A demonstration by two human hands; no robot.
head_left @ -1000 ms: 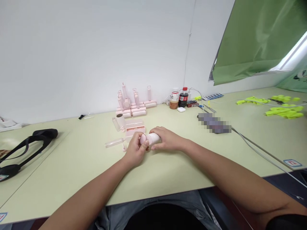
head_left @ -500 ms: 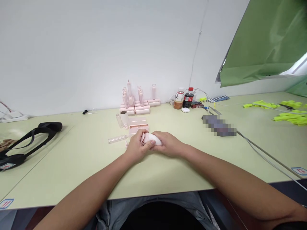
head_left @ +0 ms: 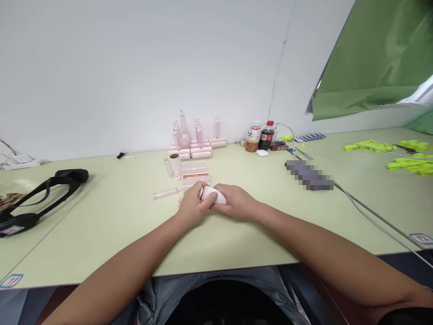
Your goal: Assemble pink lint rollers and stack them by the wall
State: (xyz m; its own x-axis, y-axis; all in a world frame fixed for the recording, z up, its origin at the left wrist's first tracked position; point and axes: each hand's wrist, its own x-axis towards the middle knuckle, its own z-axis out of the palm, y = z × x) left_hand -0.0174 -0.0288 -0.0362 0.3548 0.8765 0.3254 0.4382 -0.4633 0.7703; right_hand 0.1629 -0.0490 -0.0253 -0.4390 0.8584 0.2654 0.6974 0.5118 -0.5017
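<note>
Both hands hold one white roller (head_left: 219, 197) just above the table. My left hand (head_left: 193, 205) grips its left end, with the thumb on top. Around its right end are the fingers of my right hand (head_left: 238, 203). Just behind my hands lies a pink open case (head_left: 196, 179). A clear tube (head_left: 165, 193) lies left of my left hand. Farther back are a white cylinder with a dark opening (head_left: 175, 163) and a leaning clear tube (head_left: 168, 167). Against the wall, pink rollers (head_left: 202, 155) lie stacked, with several clear-bodied pieces upright on them.
Two bottles (head_left: 265, 136) and a small white case (head_left: 262, 153) stand back right. A blurred dark phone-like object (head_left: 309, 175) and cables lie on the right. Neon yellow pieces (head_left: 411, 164) are far right. A black strap-like frame (head_left: 64, 194) is on the left.
The roller has turned slightly in my hands, and my left thumb has moved a little up over it. The whole view has shifted slightly.
</note>
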